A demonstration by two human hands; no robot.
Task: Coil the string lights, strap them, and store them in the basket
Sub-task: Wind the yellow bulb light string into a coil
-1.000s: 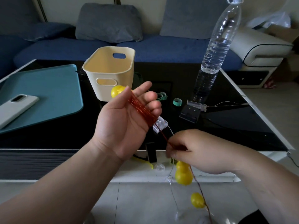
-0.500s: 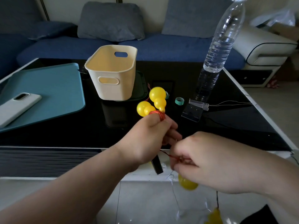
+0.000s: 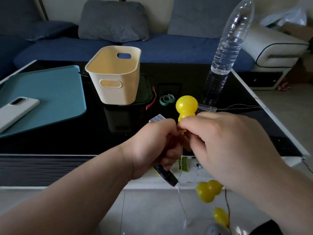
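My left hand (image 3: 152, 146) grips the coiled part of the string lights above the table's front edge. My right hand (image 3: 225, 146) meets it, fingers curled round the wire beside a yellow gourd-shaped bulb (image 3: 186, 106) that sticks up between both hands. More yellow bulbs (image 3: 207, 190) dangle on the wire below my right wrist, toward the floor. A clear battery box (image 3: 156, 118) peeks out behind my left knuckles. The cream basket (image 3: 116, 82) stands empty on the black table. Green straps (image 3: 166, 99) lie to its right.
A tall water bottle (image 3: 225, 53) stands at the right of the black table (image 3: 50, 136). A teal mat (image 3: 50, 94) with a white phone (image 3: 16, 111) lies at the left. A second clear box with thin wires (image 3: 207, 108) lies near the bottle. A blue sofa is behind.
My right hand rose from below the table edge to meet my left hand. A bulb came up with it and now stands between both hands; the earlier bulbs above my left fist are hidden.
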